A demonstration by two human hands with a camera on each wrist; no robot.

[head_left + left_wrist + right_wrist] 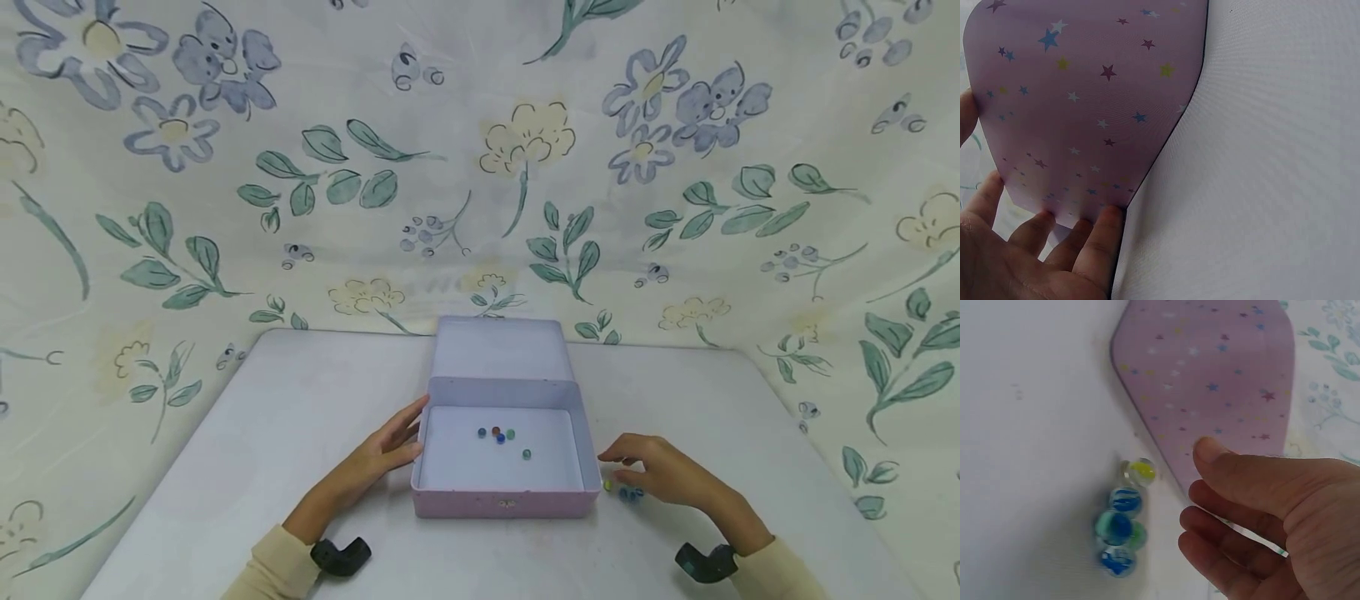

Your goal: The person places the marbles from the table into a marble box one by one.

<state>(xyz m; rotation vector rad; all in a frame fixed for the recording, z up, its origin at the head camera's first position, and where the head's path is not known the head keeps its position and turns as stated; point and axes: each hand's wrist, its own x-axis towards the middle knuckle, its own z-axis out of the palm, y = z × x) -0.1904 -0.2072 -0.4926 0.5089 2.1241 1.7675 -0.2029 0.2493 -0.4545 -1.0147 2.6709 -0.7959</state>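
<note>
A pink and lilac box [465, 504] stands on the table with its lid [498, 348] raised at the back. Inside lie several glass marbles [501, 438]. My left hand [375, 460] rests its spread fingertips against the box's left side, seen as a star-printed wall [1110, 112] in the left wrist view. By the box's right side, my right hand [660, 471] has loosely bent fingers and holds nothing. Below it on the table, several more marbles sit in a cluster: a yellow marble [1143, 471], blue marbles [1126, 501] and a green marble [1139, 535].
The white table [262, 433] runs out on both sides of the box. A floral cloth [450, 233] hangs behind it and down the sides. Black devices are strapped at the left wrist [341, 557] and the right wrist [707, 563], over beige sleeves.
</note>
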